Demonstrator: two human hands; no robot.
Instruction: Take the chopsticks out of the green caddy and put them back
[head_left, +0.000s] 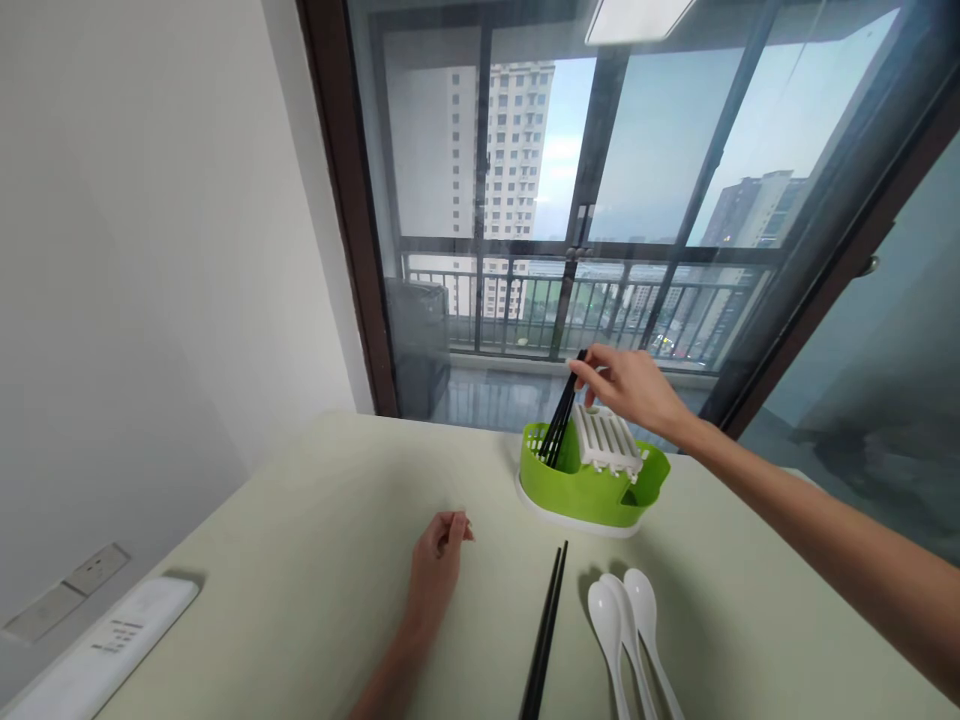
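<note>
The right hand (628,385) pinches the tops of a bundle of black chopsticks (561,420) that stand tilted in the left compartment of a green holder (592,485) near the surface's (300,560) far edge. A white slotted insert (606,438) sits in the holder beside them. The left hand (436,562) rests loosely curled and empty on the surface. Toward the near edge lie another black pair of chopsticks (546,630) and three white spoons (628,625).
</note>
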